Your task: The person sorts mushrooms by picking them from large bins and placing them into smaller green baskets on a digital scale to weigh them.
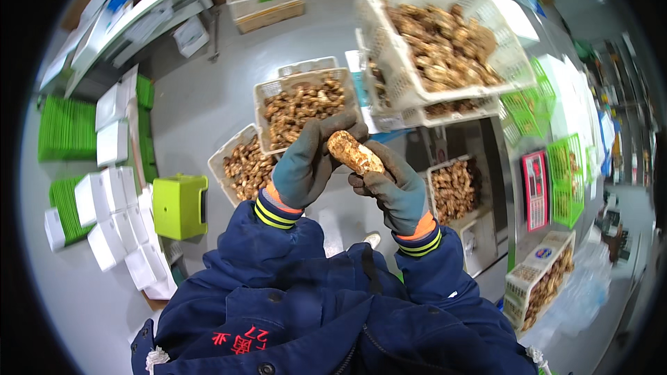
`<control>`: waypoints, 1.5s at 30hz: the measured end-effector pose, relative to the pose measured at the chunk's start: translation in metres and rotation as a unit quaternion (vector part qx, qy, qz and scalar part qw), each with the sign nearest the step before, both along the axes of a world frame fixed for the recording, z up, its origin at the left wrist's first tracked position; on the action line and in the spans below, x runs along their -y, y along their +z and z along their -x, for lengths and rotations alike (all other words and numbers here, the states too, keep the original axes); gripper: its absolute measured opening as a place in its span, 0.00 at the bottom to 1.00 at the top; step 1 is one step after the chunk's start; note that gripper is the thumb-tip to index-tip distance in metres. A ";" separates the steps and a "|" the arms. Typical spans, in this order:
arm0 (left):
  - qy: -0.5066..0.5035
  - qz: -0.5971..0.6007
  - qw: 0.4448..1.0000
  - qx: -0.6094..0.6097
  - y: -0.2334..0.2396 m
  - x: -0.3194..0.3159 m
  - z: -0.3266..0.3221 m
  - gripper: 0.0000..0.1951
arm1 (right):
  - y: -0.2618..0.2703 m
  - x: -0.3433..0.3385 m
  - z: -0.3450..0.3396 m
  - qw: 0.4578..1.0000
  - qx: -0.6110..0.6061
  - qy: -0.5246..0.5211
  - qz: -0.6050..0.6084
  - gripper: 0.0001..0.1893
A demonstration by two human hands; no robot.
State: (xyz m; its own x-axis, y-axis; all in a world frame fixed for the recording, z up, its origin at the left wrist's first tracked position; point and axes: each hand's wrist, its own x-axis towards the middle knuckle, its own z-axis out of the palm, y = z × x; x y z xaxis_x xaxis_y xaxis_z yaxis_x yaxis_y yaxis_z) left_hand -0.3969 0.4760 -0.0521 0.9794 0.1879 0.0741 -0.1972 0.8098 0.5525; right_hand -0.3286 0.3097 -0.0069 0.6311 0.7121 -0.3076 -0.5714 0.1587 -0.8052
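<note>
A thick brown-and-white mushroom (356, 153), seemingly a matsutake, is held up in front of my chest. My right hand (398, 182), in a blue-grey work glove, grips its lower end between thumb and fingers. My left hand (307, 164), gloved alike, is at the upper end, its fingertips against or just behind the cap; the exact contact is partly hidden. Beyond my left hand, a white plastic crate (260, 109) holds many similar mushrooms, and a second crate (216, 164) of them lies lower left. A large white crate (427, 95) heaped with mushrooms stands at upper right.
A crate of mushrooms (431, 187) sits right of my right hand. Further right are a red digital scale (535, 190), green baskets (567, 179) and another filled crate (539, 258). To the left stand a lime-green stool (180, 207), white foam boxes (112, 192) and stacked green baskets (68, 127).
</note>
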 end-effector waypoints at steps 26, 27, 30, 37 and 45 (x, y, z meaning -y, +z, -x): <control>-0.224 -0.201 0.940 -0.162 0.033 0.429 -0.204 0.18 | 0.003 0.403 -0.090 0.642 0.502 -0.245 0.525 0.34; -0.226 -0.208 0.939 -0.156 0.034 0.435 -0.213 0.18 | 0.004 0.405 -0.101 0.644 0.491 -0.245 0.533 0.34; -0.258 -0.255 0.925 -0.112 0.038 0.441 -0.248 0.22 | 0.009 0.418 -0.131 0.690 0.446 -0.300 0.485 0.32; -0.301 -0.267 0.911 -0.084 0.053 0.445 -0.329 0.21 | 0.030 0.424 -0.205 0.649 0.456 -0.274 0.544 0.33; -0.402 -0.216 0.884 -0.105 0.030 0.469 -0.380 0.24 | 0.036 0.463 -0.238 0.690 0.362 -0.325 0.535 0.29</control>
